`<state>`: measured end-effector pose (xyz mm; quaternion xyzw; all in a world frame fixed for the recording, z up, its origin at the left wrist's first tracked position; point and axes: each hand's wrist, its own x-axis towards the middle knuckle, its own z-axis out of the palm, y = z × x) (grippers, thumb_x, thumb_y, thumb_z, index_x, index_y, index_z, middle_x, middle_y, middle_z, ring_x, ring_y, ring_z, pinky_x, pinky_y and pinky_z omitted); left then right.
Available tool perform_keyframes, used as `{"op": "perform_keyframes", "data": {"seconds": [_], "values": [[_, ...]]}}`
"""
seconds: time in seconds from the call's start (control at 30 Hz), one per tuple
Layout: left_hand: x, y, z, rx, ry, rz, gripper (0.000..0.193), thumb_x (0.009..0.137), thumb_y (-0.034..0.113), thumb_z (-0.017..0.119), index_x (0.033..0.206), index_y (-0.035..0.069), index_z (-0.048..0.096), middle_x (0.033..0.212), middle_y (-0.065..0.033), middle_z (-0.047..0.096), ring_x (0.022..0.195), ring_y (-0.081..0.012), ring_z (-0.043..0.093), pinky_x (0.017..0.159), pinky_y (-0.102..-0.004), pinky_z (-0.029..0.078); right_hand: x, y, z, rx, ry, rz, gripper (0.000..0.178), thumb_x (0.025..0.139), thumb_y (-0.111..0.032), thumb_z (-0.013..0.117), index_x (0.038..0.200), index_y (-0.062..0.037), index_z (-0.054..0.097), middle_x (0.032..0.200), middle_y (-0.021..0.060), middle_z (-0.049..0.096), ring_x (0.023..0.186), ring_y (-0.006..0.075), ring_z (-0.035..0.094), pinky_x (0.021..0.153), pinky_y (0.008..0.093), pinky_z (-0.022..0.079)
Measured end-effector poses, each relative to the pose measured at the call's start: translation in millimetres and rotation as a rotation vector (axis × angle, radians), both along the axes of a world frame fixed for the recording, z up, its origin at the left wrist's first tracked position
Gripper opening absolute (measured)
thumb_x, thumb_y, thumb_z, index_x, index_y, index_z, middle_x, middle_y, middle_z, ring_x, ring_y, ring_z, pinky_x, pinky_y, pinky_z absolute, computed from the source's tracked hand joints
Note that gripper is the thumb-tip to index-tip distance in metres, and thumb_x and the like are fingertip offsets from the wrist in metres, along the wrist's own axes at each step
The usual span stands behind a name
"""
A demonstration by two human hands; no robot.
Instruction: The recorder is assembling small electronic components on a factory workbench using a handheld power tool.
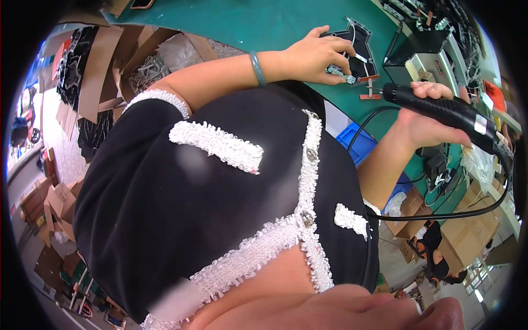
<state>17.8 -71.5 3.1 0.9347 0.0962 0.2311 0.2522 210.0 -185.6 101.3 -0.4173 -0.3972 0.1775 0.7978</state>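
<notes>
Nearest the camera, the person's black top with white trim fills the middle of the view, and both forearms reach past it to the green bench [264, 22]. The right hand [423, 118] is wrapped tight around one black powered screwdriver [448, 113], its bit pointing left toward the work and its single black cable [440, 214] looping down off the bench edge. The left hand [316, 58], a green bangle [257, 68] on its wrist, lies with fingers spread and curled over one black framed part [360, 49], pinning it flat just inside the bench's front edge; it seems to pinch a small metal piece too (too small to be sure). Left of the part the bench top lies bare. Beyond, one grey box-shaped unit [426, 58] stands just right of the part. One blue bin [360, 144] sits below the bench edge.
</notes>
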Motion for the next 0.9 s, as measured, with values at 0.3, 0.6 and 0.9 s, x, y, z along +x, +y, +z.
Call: {"op": "perform_keyframes", "data": {"seconds": [0.3, 0.6, 0.9], "values": [[-1.6, 0.5, 2.3, -0.034, 0.02, -0.009, 0.015, 0.079, 0.024, 0.073, 0.093, 0.02, 0.071, 0.125, -0.0001, 0.055, 0.129, -0.0203, 0.046, 0.109, -0.0599, 0.023, -36.4, 13.7, -17.2, -0.135, -0.074, -0.006, 0.101, 0.071, -0.09, 0.03, 0.123, -0.0035, 0.043, 0.071, 0.0097, 0.059, 0.055, 0.0212, 0.056, 0.059, 0.0395, 0.053], [-3.7, 2.6, -2.0, -0.009, 0.011, -0.003, 0.016, 0.079, 0.027, 0.073, 0.093, 0.021, 0.071, 0.124, 0.0002, 0.056, 0.129, -0.0198, 0.046, 0.107, -0.0594, 0.027, -41.4, 17.7, -17.0, -0.161, -0.13, -0.007, 0.102, 0.069, -0.09, 0.033, 0.123, -0.0039, 0.041, 0.071, 0.0101, 0.059, 0.055, 0.0213, 0.056, 0.058, 0.0392, 0.053], [-3.2, 1.6, -1.0, 0.001, 0.009, -0.005, 0.015, 0.079, 0.028, 0.073, 0.093, 0.023, 0.07, 0.125, 0.0007, 0.057, 0.13, -0.0195, 0.046, 0.107, -0.0589, 0.027, -43.3, 17.4, -15.8, -0.165, -0.203, -0.011, 0.102, 0.071, -0.089, 0.03, 0.123, -0.0024, 0.04, 0.07, 0.0113, 0.058, 0.054, 0.0221, 0.057, 0.058, 0.0392, 0.054]]}}
